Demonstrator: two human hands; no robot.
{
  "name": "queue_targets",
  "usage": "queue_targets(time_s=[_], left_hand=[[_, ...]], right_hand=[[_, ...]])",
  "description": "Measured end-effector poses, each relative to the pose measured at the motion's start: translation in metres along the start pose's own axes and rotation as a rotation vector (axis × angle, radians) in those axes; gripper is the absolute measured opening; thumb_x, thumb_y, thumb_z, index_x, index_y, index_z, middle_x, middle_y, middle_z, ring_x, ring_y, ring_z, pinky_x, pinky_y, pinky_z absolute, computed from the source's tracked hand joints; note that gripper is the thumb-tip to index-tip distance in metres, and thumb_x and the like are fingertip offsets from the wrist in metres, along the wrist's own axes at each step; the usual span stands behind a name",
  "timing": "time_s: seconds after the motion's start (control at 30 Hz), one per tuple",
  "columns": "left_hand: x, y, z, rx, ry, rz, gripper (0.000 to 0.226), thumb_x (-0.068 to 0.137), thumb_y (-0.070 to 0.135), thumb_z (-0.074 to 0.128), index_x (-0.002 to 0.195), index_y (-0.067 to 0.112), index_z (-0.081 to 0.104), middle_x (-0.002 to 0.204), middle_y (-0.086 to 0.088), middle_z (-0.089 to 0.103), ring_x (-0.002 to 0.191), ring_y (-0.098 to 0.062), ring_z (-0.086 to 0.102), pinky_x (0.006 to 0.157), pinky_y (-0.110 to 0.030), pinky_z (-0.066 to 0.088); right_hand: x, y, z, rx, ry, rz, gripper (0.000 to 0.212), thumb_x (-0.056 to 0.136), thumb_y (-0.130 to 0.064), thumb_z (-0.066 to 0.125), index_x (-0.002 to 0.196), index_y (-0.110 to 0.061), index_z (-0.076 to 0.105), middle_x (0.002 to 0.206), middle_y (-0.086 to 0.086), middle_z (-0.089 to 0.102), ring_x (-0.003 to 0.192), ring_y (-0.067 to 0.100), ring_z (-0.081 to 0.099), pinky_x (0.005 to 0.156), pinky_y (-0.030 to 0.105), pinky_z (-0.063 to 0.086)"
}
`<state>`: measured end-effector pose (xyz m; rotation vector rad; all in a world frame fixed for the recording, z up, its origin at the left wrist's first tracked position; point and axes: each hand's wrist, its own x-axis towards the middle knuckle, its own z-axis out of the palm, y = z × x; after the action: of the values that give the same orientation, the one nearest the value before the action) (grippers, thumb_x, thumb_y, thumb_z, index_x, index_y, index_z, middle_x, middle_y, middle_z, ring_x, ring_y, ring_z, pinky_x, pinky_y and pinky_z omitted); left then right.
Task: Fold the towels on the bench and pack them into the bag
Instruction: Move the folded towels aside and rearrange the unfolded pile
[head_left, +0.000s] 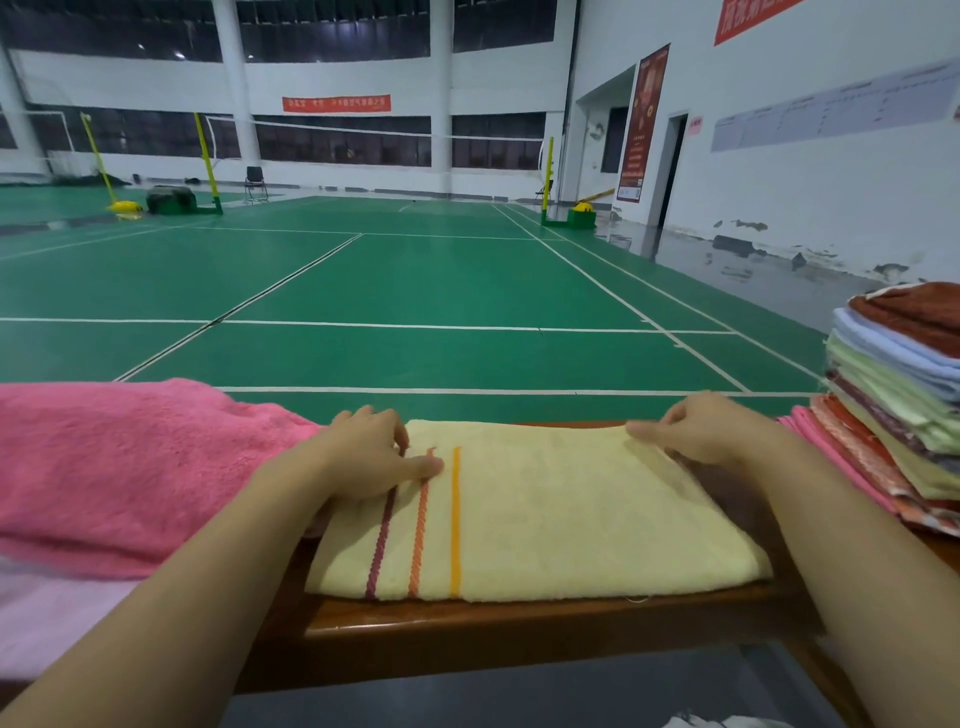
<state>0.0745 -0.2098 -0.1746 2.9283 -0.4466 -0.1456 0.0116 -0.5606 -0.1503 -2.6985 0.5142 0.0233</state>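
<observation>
Folded towel (530, 514) on bench (519, 621) — loose towel (130, 467) left, towel stack (898, 405) right.

hands (519, 447) on yellow towel (545, 519) | bench (519, 623) | towel stack (898, 395) right
</observation>
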Motion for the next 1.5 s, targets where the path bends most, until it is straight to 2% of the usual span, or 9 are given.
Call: queue_targets(time_s=[0.13,0.3,0.47,0.63,0.8,0.97,1.1,1.27,1.5], left_hand=[[-0.003,0.002,0.000,-0.052,-0.022,0.006,0.056,0.084,0.070,0.062,0.110,0.020,0.059,0.112,0.003,0.063,0.104,-0.019,0.057,0.089,-0.034,0.048],[-0.006,0.002,-0.004,-0.118,-0.003,0.065,0.041,0.084,0.061,0.070,0.099,0.024,0.062,0.093,0.006,0.063,0.085,-0.013,0.058,0.072,-0.032,0.046],[-0.008,0.003,-0.007,-0.156,0.017,0.074,0.045,0.082,0.057,0.074,0.114,0.031,0.056,0.109,0.010,0.060,0.098,-0.012,0.058,0.088,-0.032,0.048],[-0.010,0.004,-0.009,-0.233,0.087,0.155,0.030,0.085,0.048,0.075,0.101,0.027,0.060,0.092,0.011,0.060,0.080,-0.008,0.055,0.067,-0.025,0.042],[-0.012,0.005,-0.009,-0.332,0.065,0.140,0.020,0.092,0.049,0.066,0.098,0.032,0.057,0.092,0.008,0.064,0.083,-0.011,0.061,0.070,-0.030,0.047],[-0.013,0.010,-0.015,-0.404,0.153,0.110,0.024,0.093,0.052,0.063,0.104,0.031,0.059,0.089,0.010,0.061,0.078,-0.008,0.058,0.065,-0.029,0.043],[0.000,0.010,-0.010,-0.524,0.382,0.063,0.024,0.093,0.051,0.063,0.102,0.029,0.056,0.094,0.003,0.066,0.087,-0.018,0.063,0.076,-0.035,0.049],[0.005,0.013,0.002,-0.408,0.436,0.005,0.057,0.096,0.051,0.058,0.144,0.026,0.040,0.144,-0.008,0.041,0.129,-0.025,0.048,0.110,-0.044,0.040],[-0.006,0.046,0.007,-0.292,0.284,0.238,0.047,0.100,0.049,0.051,0.141,0.026,0.048,0.148,0.002,0.045,0.135,-0.018,0.043,0.115,-0.036,0.034]], right_hand=[[-0.008,-0.003,-0.001,-0.057,-0.117,-0.042,0.040,0.083,-0.046,0.079,0.110,-0.017,0.073,0.105,-0.005,0.069,0.094,0.014,0.063,0.087,0.031,0.048],[-0.009,-0.001,-0.010,0.115,-0.137,-0.100,0.026,0.084,-0.040,0.079,0.101,-0.021,0.073,0.100,-0.005,0.072,0.091,0.014,0.067,0.079,0.029,0.054],[-0.012,0.006,-0.012,0.515,-0.228,-0.137,0.032,0.082,-0.028,0.080,0.107,-0.010,0.072,0.102,0.009,0.077,0.097,0.027,0.073,0.090,0.042,0.058],[-0.018,0.010,-0.008,0.835,-0.382,-0.149,0.041,0.088,-0.024,0.066,0.125,-0.007,0.064,0.116,0.017,0.073,0.103,0.031,0.072,0.078,0.037,0.059],[-0.011,0.022,0.000,0.923,-0.354,-0.125,0.041,0.091,-0.024,0.063,0.125,0.000,0.064,0.116,0.022,0.072,0.103,0.033,0.069,0.096,0.048,0.054],[-0.013,0.019,0.002,1.003,-0.360,-0.148,0.032,0.096,-0.025,0.058,0.117,-0.003,0.066,0.107,0.019,0.074,0.088,0.026,0.074,0.073,0.036,0.063],[-0.002,0.016,0.009,1.061,-0.179,-0.099,0.028,0.102,-0.025,0.056,0.118,-0.005,0.067,0.106,0.014,0.076,0.090,0.026,0.074,0.083,0.043,0.060],[0.014,0.018,0.020,0.461,0.275,-0.018,0.030,0.098,-0.032,0.065,0.122,-0.016,0.067,0.119,0.003,0.064,0.104,0.022,0.058,0.092,0.035,0.047],[0.010,0.007,0.017,0.430,0.295,-0.110,0.025,0.101,-0.033,0.060,0.118,-0.017,0.069,0.115,-0.002,0.067,0.104,0.016,0.058,0.089,0.032,0.042]])
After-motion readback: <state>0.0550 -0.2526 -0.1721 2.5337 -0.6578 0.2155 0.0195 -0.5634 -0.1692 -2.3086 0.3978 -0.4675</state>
